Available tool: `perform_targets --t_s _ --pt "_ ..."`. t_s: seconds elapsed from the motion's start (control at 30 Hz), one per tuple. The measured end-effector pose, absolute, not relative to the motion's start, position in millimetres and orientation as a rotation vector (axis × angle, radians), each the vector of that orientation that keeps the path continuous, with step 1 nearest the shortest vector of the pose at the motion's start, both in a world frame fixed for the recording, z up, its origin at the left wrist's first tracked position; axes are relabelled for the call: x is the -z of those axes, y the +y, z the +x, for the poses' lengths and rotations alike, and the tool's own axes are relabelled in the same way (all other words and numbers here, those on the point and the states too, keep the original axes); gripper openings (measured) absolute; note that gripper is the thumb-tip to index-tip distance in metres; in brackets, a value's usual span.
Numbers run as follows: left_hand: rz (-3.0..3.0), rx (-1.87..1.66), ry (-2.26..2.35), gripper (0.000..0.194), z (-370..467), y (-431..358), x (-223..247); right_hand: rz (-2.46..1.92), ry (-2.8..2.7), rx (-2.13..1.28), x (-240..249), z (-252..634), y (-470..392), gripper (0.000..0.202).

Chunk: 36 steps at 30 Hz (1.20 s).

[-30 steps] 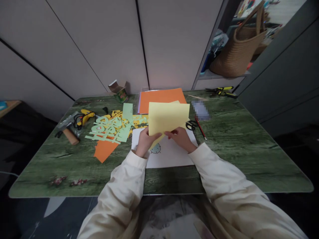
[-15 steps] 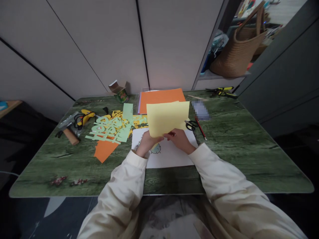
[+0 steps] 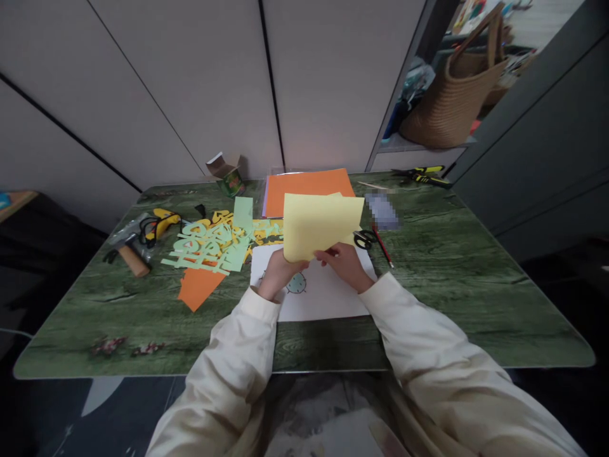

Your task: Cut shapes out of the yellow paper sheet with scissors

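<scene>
A sheet of yellow paper (image 3: 321, 222) stands raised between my hands, its lower edge pinched by both. My left hand (image 3: 280, 271) is closed on the lower left corner. Thumb and fingers of my right hand (image 3: 345, 263) press together at the bottom edge, right of the middle. Beneath the hands lies a white sheet (image 3: 328, 301) with a round blue-green drawing (image 3: 296, 283), partly covered by my left hand. Black-handled scissors (image 3: 364, 238) lie just beyond my right hand, next to a red pencil (image 3: 383, 246).
Left of the sheet are green and yellow paper cutouts (image 3: 204, 244), an orange scrap (image 3: 202, 289), a hammer (image 3: 133, 260) and a yellow-handled tool (image 3: 165, 222). Behind are orange sheets (image 3: 304, 184) and a small box (image 3: 231, 181). Yellow-black pliers (image 3: 423, 176) lie far right.
The yellow sheet has shifted slightly right and its lower right edge now slants upward. My right hand has risen a little. More of the round drawing shows.
</scene>
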<state>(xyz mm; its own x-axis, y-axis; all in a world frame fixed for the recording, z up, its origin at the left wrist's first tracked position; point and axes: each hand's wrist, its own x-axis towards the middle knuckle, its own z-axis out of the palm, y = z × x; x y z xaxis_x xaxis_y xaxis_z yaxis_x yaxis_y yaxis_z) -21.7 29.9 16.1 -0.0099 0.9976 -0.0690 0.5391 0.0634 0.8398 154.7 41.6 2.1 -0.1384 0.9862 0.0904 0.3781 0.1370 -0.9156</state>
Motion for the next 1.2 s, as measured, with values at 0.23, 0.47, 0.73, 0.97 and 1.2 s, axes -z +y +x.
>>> perform_targets --t_s 0.23,0.47,0.73,0.97,1.2 --pt "1.593 -0.81 1.656 0.015 -23 31 -16 -1.368 -1.578 -0.996 -4 156 40 0.028" --pt "1.632 -0.787 1.694 0.017 -24 32 -13 -1.393 -1.554 -0.975 -2 159 45 0.031" --pt "1.625 -0.806 1.678 0.02 -28 35 -6 -1.364 -1.569 -0.954 0 162 48 0.03" --pt "1.635 -0.754 1.732 0.022 -29 35 -11 -1.331 -1.52 -0.972 1 166 51 0.031" --pt "1.637 -0.763 1.721 0.021 -30 35 -10 -1.378 -1.476 -0.957 -2 169 53 0.033"
